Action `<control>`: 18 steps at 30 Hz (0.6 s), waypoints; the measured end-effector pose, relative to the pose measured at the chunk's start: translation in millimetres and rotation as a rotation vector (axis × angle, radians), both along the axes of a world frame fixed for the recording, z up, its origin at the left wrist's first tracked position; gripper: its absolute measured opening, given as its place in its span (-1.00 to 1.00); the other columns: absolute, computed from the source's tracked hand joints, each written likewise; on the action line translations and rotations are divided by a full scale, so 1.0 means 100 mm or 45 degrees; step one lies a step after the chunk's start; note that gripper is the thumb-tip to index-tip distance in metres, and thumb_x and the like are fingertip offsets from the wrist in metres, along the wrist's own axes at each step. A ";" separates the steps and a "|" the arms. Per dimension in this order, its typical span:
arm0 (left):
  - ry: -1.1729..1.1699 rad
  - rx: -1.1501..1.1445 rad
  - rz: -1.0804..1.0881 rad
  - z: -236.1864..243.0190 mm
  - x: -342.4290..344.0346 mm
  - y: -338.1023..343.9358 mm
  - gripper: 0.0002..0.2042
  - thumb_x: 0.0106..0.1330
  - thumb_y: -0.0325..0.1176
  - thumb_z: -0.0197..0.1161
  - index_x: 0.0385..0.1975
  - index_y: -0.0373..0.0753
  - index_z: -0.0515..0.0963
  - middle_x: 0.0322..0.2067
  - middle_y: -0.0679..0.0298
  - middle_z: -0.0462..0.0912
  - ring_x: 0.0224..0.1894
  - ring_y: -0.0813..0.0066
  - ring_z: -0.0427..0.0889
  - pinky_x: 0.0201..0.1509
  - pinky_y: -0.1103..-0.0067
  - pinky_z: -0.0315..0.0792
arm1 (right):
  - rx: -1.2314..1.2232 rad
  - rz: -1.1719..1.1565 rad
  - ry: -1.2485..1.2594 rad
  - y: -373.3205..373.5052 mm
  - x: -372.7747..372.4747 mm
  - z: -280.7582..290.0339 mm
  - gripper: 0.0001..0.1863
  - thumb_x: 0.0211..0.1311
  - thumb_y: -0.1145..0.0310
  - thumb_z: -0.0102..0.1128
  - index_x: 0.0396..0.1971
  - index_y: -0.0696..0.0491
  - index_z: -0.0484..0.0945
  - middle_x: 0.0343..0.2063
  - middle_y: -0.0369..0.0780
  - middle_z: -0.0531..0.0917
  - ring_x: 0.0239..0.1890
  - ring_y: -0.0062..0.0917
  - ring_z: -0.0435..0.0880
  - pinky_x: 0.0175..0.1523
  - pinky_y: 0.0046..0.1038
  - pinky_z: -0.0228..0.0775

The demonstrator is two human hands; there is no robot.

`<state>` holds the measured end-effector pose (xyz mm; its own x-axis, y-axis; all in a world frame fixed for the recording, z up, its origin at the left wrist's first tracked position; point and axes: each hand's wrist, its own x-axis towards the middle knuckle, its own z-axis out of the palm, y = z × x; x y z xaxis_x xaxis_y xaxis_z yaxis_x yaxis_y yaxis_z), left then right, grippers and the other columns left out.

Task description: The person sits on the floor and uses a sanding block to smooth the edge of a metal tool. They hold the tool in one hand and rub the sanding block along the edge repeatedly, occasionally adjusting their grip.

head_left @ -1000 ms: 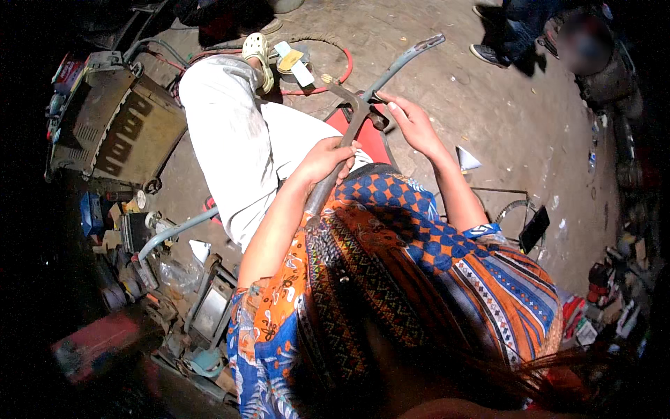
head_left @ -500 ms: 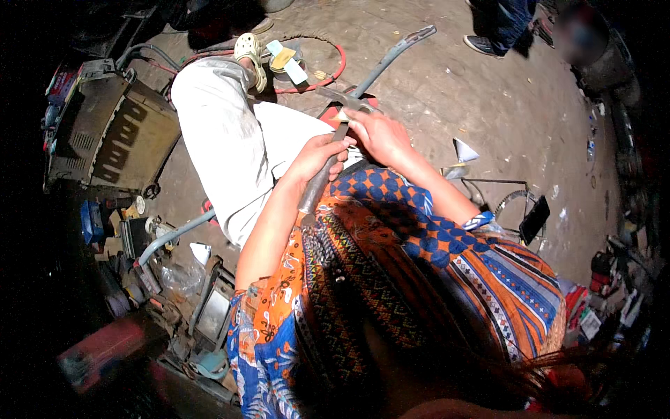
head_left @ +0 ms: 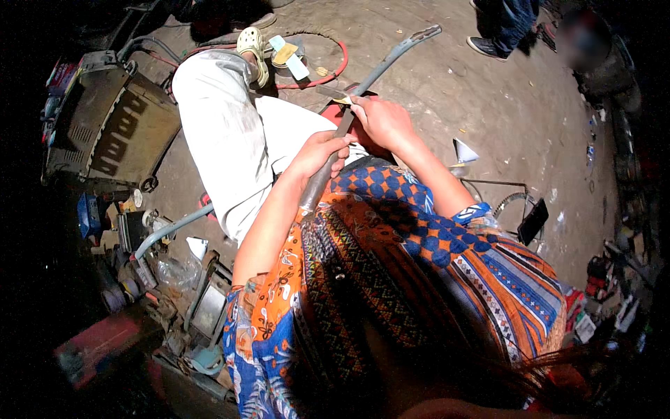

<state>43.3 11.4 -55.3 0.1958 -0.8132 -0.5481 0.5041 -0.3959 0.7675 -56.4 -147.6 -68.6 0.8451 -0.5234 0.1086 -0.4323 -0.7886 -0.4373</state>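
Note:
My left hand (head_left: 322,155) is closed round a hammer-like tool (head_left: 319,187) with a dark, thick handle. Its butt points down toward my shirt, and a flat dark shank rises past my fist between my knees. At the upper end, a narrow grey metal piece (head_left: 331,91) lies crosswise. My right hand (head_left: 384,124) is closed there, with thumb and fingertips at the top of the shank. A small pale yellowish bit shows beside those fingertips. The fingers cover the rest of the upper end, so how it joins is hidden. Behind my right hand sits a red object (head_left: 336,112), mostly covered.
A grey bent tube (head_left: 398,57) rises beyond my hands. A red hose (head_left: 340,64) curves near my shoe (head_left: 251,47). On the left stand a metal cabinet (head_left: 125,133) and piled scrap parts (head_left: 209,307). A phone-like black slab (head_left: 533,221) is at right. Another person's shoe (head_left: 487,47) shows at the top.
My right hand has moved slightly up and right along the tool. More of the flat shank shows between my hands, and my right hand now hides more of the crosswise piece.

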 end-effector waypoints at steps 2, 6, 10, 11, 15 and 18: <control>-0.009 0.013 -0.004 0.00 0.01 0.02 -0.75 0.42 -0.33 0.11 -0.04 -0.35 0.51 -0.55 0.46 0.40 -0.67 0.72 0.34 -0.66 0.71 0.25 | 0.050 0.015 0.108 0.04 -0.04 0.06 -0.63 0.38 0.07 -0.04 0.02 -0.13 0.61 -0.35 -0.08 0.71 -0.25 -0.14 0.70 -0.18 -0.10 0.52; 0.012 -0.023 -0.034 -0.02 0.05 0.02 -0.77 0.41 -0.31 0.13 -0.07 -0.32 0.51 -0.54 0.43 0.42 -0.66 0.67 0.35 -0.64 0.68 0.25 | 0.073 0.036 0.124 0.08 -0.17 0.14 -0.65 0.37 0.07 -0.03 -0.01 -0.14 0.62 -0.32 -0.09 0.71 -0.28 -0.12 0.70 -0.20 -0.10 0.52; -0.007 0.011 -0.027 -0.03 0.03 0.00 -0.77 0.42 -0.30 0.13 -0.08 -0.32 0.51 -0.55 0.44 0.42 -0.67 0.69 0.35 -0.65 0.68 0.25 | 0.134 -0.009 0.165 -0.02 0.07 0.10 -0.63 0.40 0.06 -0.06 0.07 -0.21 0.58 -0.24 -0.07 0.70 -0.18 -0.06 0.65 -0.13 -0.08 0.49; -0.010 0.019 -0.019 -0.01 0.01 0.00 -0.77 0.42 -0.29 0.14 -0.09 -0.32 0.52 -0.56 0.46 0.41 -0.68 0.71 0.35 -0.66 0.70 0.24 | 0.126 0.005 0.154 -0.07 0.13 0.07 -0.63 0.40 0.07 -0.06 0.08 -0.21 0.58 -0.24 -0.07 0.70 -0.18 -0.07 0.65 -0.12 -0.08 0.49; -0.002 -0.001 0.006 -0.07 0.02 0.02 -0.77 0.43 -0.29 0.13 -0.10 -0.32 0.52 -0.57 0.47 0.41 -0.69 0.74 0.34 -0.68 0.70 0.25 | 0.080 0.066 0.233 -0.09 0.05 0.14 -0.62 0.39 0.06 -0.05 0.08 -0.18 0.58 -0.26 -0.04 0.70 -0.20 -0.07 0.66 -0.13 -0.09 0.49; -0.034 0.017 0.005 -0.04 0.02 0.00 -0.78 0.43 -0.30 0.12 -0.10 -0.32 0.52 -0.57 0.47 0.41 -0.69 0.74 0.35 -0.68 0.70 0.24 | 0.055 0.075 0.291 -0.04 -0.22 0.21 -0.63 0.39 0.07 -0.04 0.06 -0.17 0.59 -0.26 -0.04 0.69 -0.20 -0.07 0.66 -0.14 -0.09 0.49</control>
